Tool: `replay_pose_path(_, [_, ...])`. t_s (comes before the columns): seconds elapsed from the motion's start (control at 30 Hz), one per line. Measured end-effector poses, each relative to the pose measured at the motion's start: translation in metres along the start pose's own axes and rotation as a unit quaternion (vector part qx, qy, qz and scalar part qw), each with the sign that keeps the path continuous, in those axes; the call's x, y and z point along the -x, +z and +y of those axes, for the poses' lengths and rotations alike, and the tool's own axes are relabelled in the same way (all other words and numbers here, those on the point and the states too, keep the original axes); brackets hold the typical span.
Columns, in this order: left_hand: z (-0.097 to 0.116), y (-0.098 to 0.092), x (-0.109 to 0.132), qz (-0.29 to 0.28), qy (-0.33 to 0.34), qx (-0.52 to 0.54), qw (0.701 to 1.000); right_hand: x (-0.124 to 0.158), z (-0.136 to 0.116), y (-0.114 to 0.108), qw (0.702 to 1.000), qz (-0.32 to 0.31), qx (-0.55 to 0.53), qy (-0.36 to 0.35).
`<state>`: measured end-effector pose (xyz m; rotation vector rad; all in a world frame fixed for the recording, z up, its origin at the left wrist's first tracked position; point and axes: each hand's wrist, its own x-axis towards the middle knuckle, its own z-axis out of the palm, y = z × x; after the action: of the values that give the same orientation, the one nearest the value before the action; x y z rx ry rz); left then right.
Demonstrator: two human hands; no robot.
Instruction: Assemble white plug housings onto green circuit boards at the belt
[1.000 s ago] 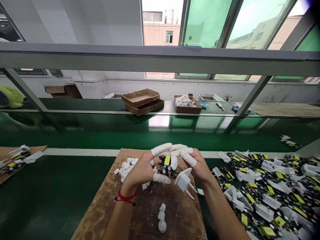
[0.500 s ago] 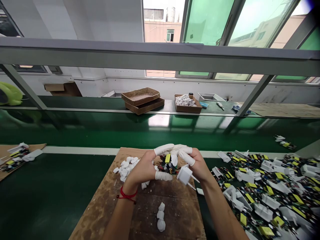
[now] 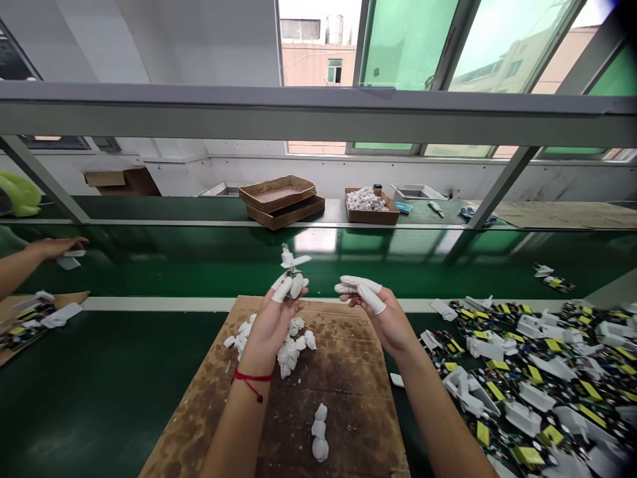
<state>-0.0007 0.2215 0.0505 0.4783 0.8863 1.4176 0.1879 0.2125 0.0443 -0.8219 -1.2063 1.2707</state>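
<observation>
My left hand [image 3: 279,312] is raised over the far edge of the brown cardboard mat [image 3: 348,411]. Its white-capped fingertips pinch a small white plug part with a circuit board [image 3: 292,267], held out towards the green belt [image 3: 199,265]. My right hand [image 3: 373,309] hovers beside it, a short gap apart, fingers loosely spread, also in white finger caps, holding nothing. A heap of small white pieces [image 3: 291,345] lies on the mat under my left hand, and a few more white pieces [image 3: 318,433] lie nearer to me.
A large pile of circuit boards and white plug housings [image 3: 527,365] covers the bench at the right. Another person's hand [image 3: 54,247] reaches onto the belt at far left. Brown trays [image 3: 281,199] and a box of white pieces [image 3: 371,202] sit on the far shelf.
My hands have parted. The left hand has lifted forward with the board and plug part pinched in it. The right hand has let go. Another person's hand has appeared at the left.
</observation>
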Motion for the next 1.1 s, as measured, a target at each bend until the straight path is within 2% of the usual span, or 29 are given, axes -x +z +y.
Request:
replay_pose_path(0.07, [0.000,-0.005,-0.010,0.093,-0.048,0.072,0.992,-0.001,-0.001,-0.001,1.000,0.014,-0.024,-0.001])
replay_pose_path(0.13, [0.000,-0.010,-0.019,0.144,-0.067,0.115,0.981,-0.002,-0.002,-0.001,0.999,0.019,-0.032,0.002])
replay_pose_path(0.23, [0.000,-0.016,-0.026,0.165,-0.058,0.137,0.975,-0.002,-0.001,0.001,1.000,0.010,-0.023,0.010])
replay_pose_path(0.33, [0.002,-0.017,-0.026,0.163,-0.061,0.138,0.975,-0.002,0.001,0.003,1.000,-0.004,-0.010,0.014])
replay_pose_path(0.53, [0.002,-0.013,-0.019,0.134,-0.065,0.136,0.980,-0.001,0.001,0.004,1.000,-0.010,0.017,0.013])
replay_pose_path(0.73, [0.005,-0.007,-0.005,-0.046,0.010,0.090,0.995,-0.002,0.000,0.001,0.998,-0.015,0.060,0.008])
replay_pose_path(0.83, [0.007,-0.008,-0.002,-0.064,0.023,0.070,0.995,-0.004,-0.004,-0.008,0.989,-0.012,0.149,-0.001])
replay_pose_path(0.9, [0.008,-0.009,-0.002,-0.069,0.022,0.062,0.995,-0.004,-0.008,-0.020,0.971,-0.013,0.239,0.003])
replay_pose_path(0.97, [0.009,-0.010,-0.002,-0.074,0.019,0.059,0.995,-0.002,-0.012,-0.038,0.934,-0.020,0.356,0.023])
replay_pose_path(1.0, [0.009,-0.010,-0.002,-0.078,0.018,0.060,0.995,-0.002,-0.013,-0.049,0.903,-0.020,0.426,0.041])
replay_pose_path(1.1, [0.010,-0.009,-0.001,-0.082,0.015,0.065,0.994,0.002,-0.012,-0.087,0.770,0.017,0.622,0.142])
